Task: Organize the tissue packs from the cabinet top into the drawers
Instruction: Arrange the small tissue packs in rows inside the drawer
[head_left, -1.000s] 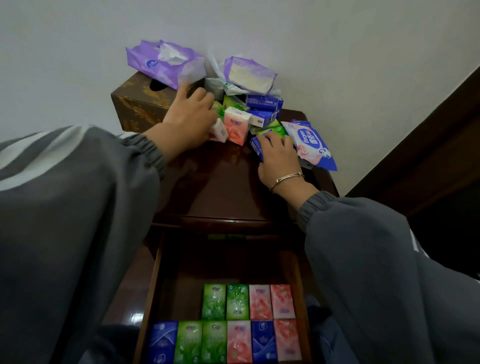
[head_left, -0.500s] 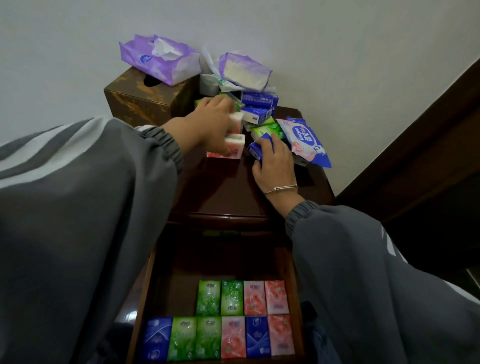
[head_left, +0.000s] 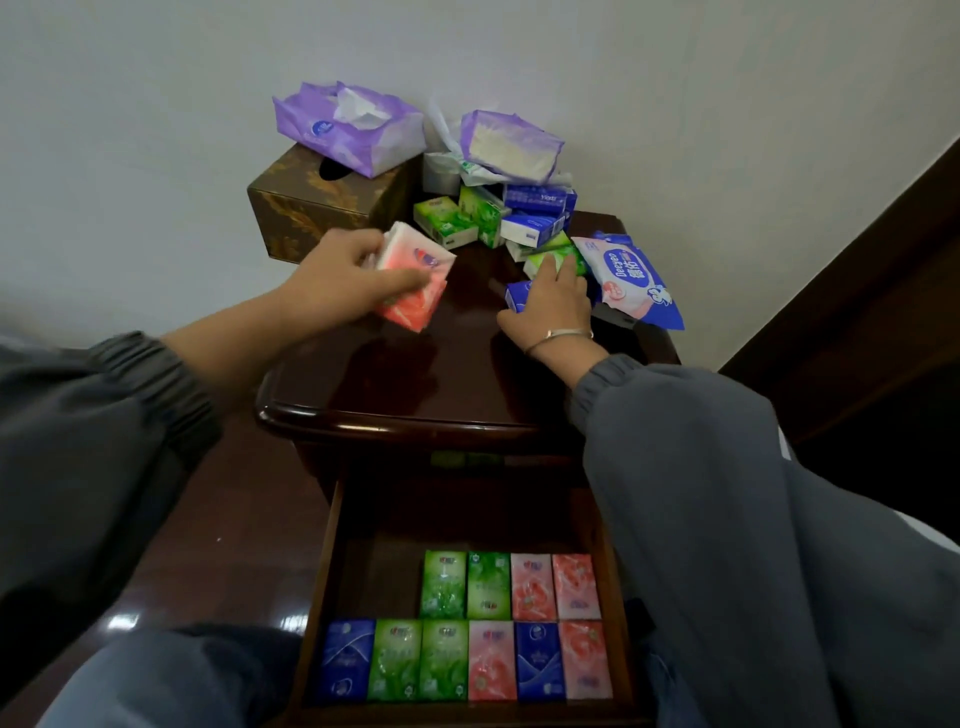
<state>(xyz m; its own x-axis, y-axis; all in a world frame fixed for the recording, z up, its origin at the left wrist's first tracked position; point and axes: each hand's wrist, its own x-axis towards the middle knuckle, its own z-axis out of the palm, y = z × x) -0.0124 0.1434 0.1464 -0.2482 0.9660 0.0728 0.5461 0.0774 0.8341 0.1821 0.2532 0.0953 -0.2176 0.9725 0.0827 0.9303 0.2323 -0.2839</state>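
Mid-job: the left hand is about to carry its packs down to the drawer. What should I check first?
1. Left hand grips pink tissue packs: ok, thumb and fingers curl round them.
2. Drawer open: ok.
3. Room in drawer: ok, back row's left end is bare.
4. Right hand grips blue tissue pack: not ok, it rests flat on it.
5. Cabinet top emptied: not ok, green tissue packs and others lie there.

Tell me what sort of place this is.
Probably a room in a home, perhaps a bedroom corner: a glossy dark-brown wooden cabinet with an open drawer stands against a plain white wall, and a brown patterned tissue box sits on top among small colourful tissue packs.
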